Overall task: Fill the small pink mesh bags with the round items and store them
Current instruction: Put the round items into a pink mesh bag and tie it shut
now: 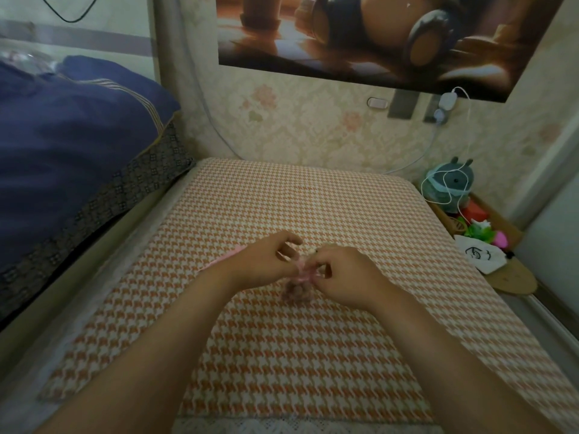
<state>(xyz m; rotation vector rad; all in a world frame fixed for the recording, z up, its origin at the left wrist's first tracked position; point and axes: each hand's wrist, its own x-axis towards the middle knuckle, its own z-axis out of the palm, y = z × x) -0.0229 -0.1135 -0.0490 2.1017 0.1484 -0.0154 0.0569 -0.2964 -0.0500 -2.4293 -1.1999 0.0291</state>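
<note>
Orange-white houndstooth cloth [313, 214], pink mesh bag [297, 288], navy blanket [69, 126]

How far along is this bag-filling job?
One pink mesh bag already looks filled: lumps show through it. In hand: the left hand and right hand pinch its ribbon, apparently closing it. Left: storing it; something pink behind the left wrist may be more bags.

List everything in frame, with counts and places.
Small pink mesh bag holding round items: one, pink, mid-cloth between the hands.
Houndstooth cloth: one, orange-white, covering the work surface.
Quilted blanket: one, navy, left.
Wall poster: one, brown tones, top.
Plush toy: one, grey-green, far right.
Fabric pouch with drawn face: one, white, right edge.
Left hand: pinches the bag's neck.
Right hand: pinches the bag's neck.
</note>
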